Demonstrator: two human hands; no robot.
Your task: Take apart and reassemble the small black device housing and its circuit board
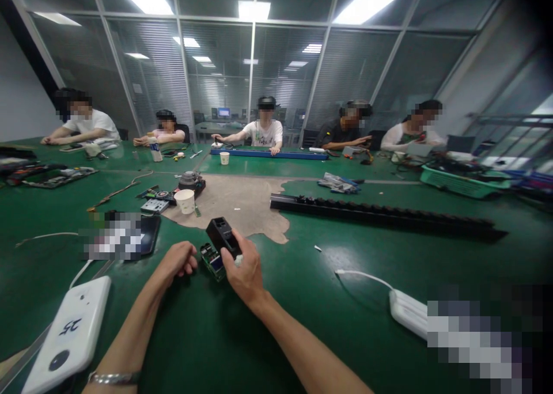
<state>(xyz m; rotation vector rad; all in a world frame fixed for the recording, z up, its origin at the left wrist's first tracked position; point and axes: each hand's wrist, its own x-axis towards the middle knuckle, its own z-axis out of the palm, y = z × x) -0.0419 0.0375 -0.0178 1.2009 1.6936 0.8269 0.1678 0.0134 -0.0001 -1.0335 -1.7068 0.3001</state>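
Observation:
My right hand (245,270) grips a black plastic housing (222,231) with socket-like openings on its upper end, thumb on one side and fingers on the other. Just below and left of the housing is a green circuit board (211,262) with raised parts. Whether the board touches the housing I cannot tell. My left hand (181,258) rests by the table, left of the board and apart from it. Its fingers are curled in, and nothing shows in them.
A paper cup (185,201) and electronic parts (154,205) stand ahead on a brown sheet (233,195). A long black rail (380,214) lies to the right. White power banks (69,330) and cables flank me. Several people sit across the green table (302,336).

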